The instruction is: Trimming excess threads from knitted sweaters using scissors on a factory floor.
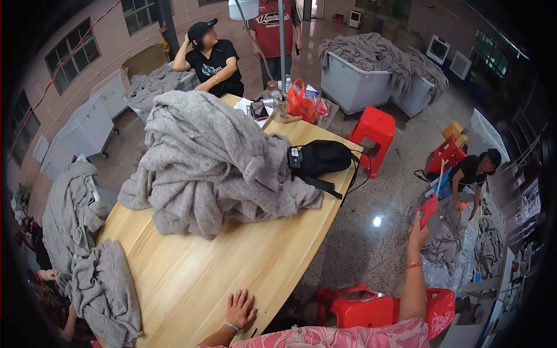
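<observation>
My left hand [241,308] lies palm down on the near edge of the wooden table [191,261], fingers spread, holding nothing. A band circles its wrist. My right arm stretches out over the floor to the right of the table. At its end my right hand [418,233] is closed around a pinkish-red thing [429,210], whose kind I cannot make out. A large heap of grey-brown knitted fabric [203,156] covers the far part of the table. Against its right side sits a black cap-like item [322,159] with a strap, a small device and a cable.
Red stools stand at the table's far right [374,136] and near right [354,307]. More knitwear [107,290] hangs over the left edge. Wheeled bins [355,84] hold fabric. One person [217,64] sits beyond the table; another [473,177] crouches at right by grey pieces.
</observation>
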